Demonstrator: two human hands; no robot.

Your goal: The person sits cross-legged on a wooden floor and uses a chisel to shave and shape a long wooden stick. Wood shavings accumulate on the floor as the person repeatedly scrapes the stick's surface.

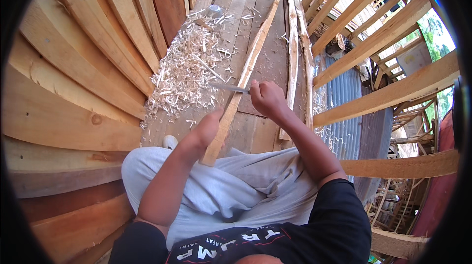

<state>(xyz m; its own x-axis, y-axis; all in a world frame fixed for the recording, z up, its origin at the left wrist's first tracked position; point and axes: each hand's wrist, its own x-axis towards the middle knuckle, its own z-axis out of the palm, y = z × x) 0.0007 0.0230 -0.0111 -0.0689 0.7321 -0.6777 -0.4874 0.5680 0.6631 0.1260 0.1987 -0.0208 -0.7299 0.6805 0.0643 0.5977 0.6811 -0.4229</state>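
Observation:
A long, narrow wooden strip (254, 50) slants from my lap away across the plank floor, its far end tapering. My left hand (208, 129) is closed round the near part of the strip, just above my knees; its fingertips are partly hidden. In my right hand (267, 98) is a knife (229, 87), gripped by the handle in a fist. The blade points left and lies across the strip, a little beyond my left hand. Pale wood shavings (184, 70) are heaped on the floor left of the blade.
More long wooden strips (293, 57) lie to the right, beside a slatted railing (378, 97). Upright boards (73, 102) wall the left side. Past the shavings stands a small clear cup-like container (214, 11). Corrugated metal sheet (344, 102) shows below the railing.

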